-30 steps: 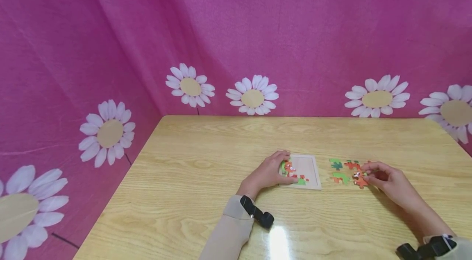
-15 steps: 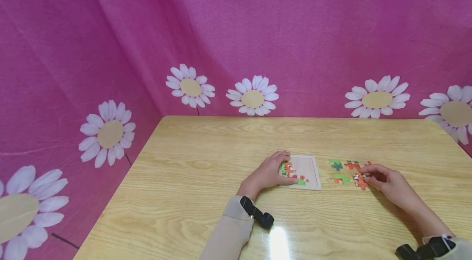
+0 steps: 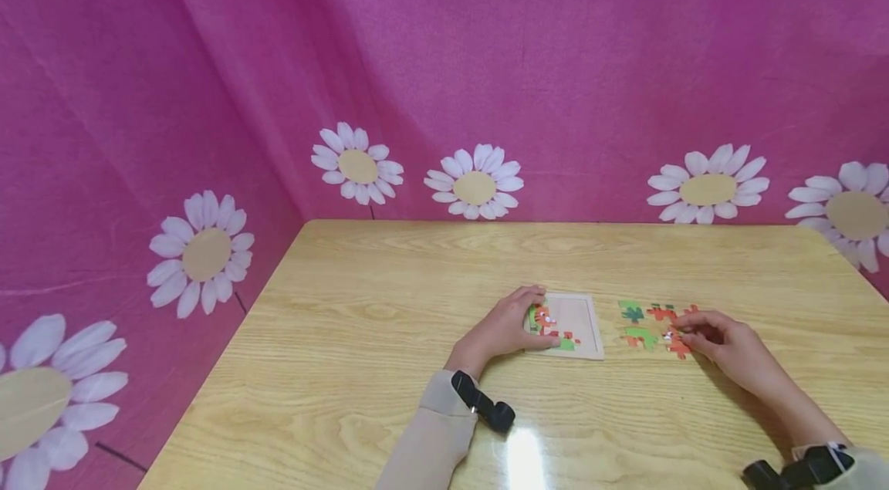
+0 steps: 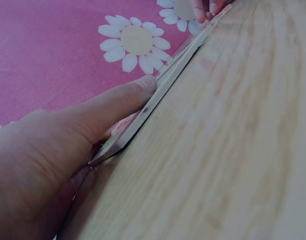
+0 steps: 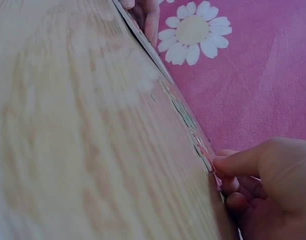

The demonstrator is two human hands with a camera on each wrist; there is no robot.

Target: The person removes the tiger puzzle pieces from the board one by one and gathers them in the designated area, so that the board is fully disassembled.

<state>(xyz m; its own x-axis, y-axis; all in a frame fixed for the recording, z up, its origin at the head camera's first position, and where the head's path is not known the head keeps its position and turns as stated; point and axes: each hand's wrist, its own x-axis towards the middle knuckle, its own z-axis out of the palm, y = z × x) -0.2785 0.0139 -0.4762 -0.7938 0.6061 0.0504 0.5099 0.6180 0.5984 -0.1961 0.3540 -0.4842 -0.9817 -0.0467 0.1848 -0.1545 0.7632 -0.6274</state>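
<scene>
My left hand holds a square wooden puzzle tray by its left side, fingers at the far edge and thumb at the near one. In the left wrist view the thumb lies along the rim. Several orange and green pieces sit in the tray's left and near parts. To the right, thumb and fingers of my right hand pinch an orange and white puzzle piece low at the tabletop. That piece is partly hidden by the fingertips.
Loose puzzle pieces lie between tray and right hand: a green one, an orange-red one and a light green one. Another orange piece shows behind the right fingers. A pink flowered curtain borders the wooden table.
The right hand has shifted slightly left, and the orange and white piece has turned and slid a little with it. The left hand and tray stay in place.
</scene>
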